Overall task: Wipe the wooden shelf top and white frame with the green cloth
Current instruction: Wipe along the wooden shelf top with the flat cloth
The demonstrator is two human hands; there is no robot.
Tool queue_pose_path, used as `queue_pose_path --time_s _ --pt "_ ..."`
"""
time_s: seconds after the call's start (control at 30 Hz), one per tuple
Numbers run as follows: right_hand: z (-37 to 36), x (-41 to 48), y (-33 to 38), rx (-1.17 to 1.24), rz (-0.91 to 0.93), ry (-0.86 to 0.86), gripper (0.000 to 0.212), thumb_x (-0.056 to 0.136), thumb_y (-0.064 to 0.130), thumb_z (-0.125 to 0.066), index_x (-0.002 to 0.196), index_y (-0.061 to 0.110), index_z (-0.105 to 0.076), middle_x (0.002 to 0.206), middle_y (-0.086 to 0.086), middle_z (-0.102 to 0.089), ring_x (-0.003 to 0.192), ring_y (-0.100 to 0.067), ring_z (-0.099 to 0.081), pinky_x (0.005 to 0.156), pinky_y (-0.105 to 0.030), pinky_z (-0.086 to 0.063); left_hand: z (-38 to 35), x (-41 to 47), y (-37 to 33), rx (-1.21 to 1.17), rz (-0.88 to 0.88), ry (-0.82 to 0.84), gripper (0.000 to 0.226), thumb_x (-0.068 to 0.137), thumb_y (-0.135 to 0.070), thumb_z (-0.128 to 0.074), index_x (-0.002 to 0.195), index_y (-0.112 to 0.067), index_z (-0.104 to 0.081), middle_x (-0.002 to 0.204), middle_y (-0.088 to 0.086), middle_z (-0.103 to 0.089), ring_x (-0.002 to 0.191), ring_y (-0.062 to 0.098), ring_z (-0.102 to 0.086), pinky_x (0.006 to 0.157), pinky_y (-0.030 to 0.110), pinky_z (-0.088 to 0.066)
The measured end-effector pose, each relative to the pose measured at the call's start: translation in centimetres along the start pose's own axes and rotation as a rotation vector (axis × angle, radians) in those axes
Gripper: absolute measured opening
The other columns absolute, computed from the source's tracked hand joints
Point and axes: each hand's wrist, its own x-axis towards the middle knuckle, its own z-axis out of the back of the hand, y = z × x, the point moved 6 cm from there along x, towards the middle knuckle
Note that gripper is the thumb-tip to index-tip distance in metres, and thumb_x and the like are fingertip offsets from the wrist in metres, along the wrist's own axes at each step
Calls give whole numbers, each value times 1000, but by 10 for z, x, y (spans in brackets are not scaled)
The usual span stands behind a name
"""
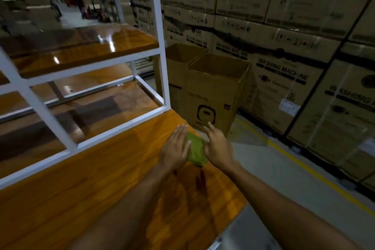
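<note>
A folded green cloth (195,150) lies on the wooden shelf top (97,184) near its right edge. My left hand (175,148) rests flat on the cloth's left side with fingers straight. My right hand (217,146) touches the cloth's right side, fingers spread and slightly lifted. The white frame (160,36) rises from the wood behind and to the left of my hands, with its corner post standing just beyond the cloth. It holds more glossy wooden shelves (81,46) higher up.
Two open cardboard boxes (215,91) stand on the floor right beyond the shelf's end. Stacked washing-machine cartons (294,57) wall off the right side. A yellow line (300,162) runs along the grey floor between them and the shelf.
</note>
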Motion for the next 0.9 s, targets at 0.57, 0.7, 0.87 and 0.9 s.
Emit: queue_pose_path --time_s 0.57,0.7,0.87,0.9 --pt "-58 -40 -14 -71 -117 276 21 91 23 -59 105 10 -70 108 -10 -66 101 -28 -58 79 -41 -51 -47 -51 14 -41 146 196 38 101 -27 -43 132 -11 -57 108 14 -70 92 32 -66 68 38 -46" --pt "-63 -38 -11 -100 -155 299 28 94 29 -59 117 17 -67 120 -5 -58 112 -26 -53 85 -40 -50 -51 -49 13 -25 146 225 37 101 -23 -45 136 -13 -53 115 12 -68 98 31 -64 74 38 -47" --pt "-62 -32 -4 -155 -154 293 19 91 18 -54 101 14 -70 107 -8 -58 104 -29 -55 75 -35 -46 -57 -49 15 -33 131 262 37 99 -21 -46 135 -13 -53 117 12 -67 102 31 -64 80 40 -49" --pt "-61 -31 -3 -158 -154 296 16 90 16 -55 95 13 -69 103 -9 -57 102 -30 -55 74 -36 -46 -56 -48 15 -41 125 260 37 99 -21 -47 135 -12 -54 118 13 -67 103 32 -63 81 40 -49"
